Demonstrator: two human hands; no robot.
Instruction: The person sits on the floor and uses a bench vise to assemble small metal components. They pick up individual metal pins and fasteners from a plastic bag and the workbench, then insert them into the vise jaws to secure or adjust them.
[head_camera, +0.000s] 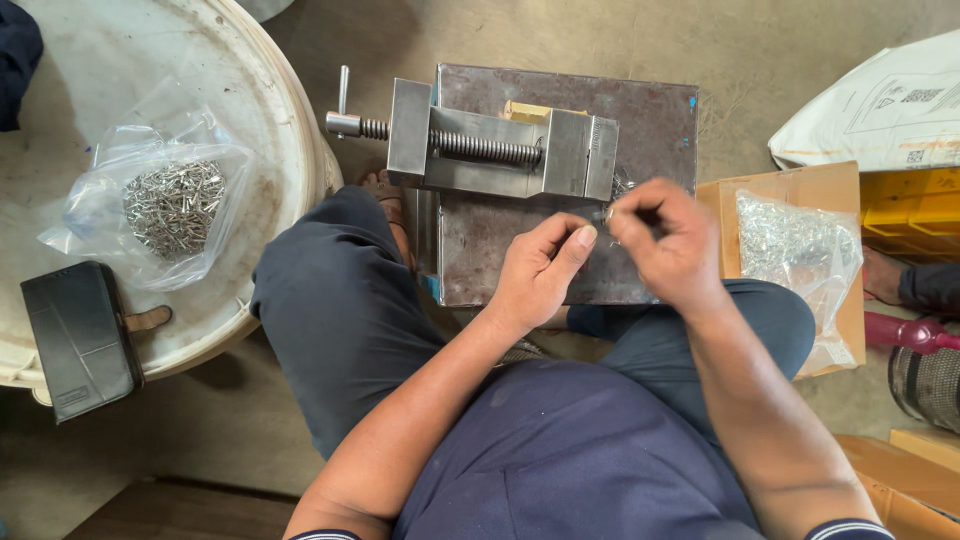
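Steel vise (500, 150); both hands pinched together below

Vise (500, 150) on metal block (640, 110), centre. Left: bag of pins (170, 205) and wallet (80, 335) in tub (290, 150). Right: bag of parts (795, 245), apparently in carton (780, 185).

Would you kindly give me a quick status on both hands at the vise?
Left hand and right hand pinch a small metal piece together. Vise sits just beyond, untouched. Nothing between.
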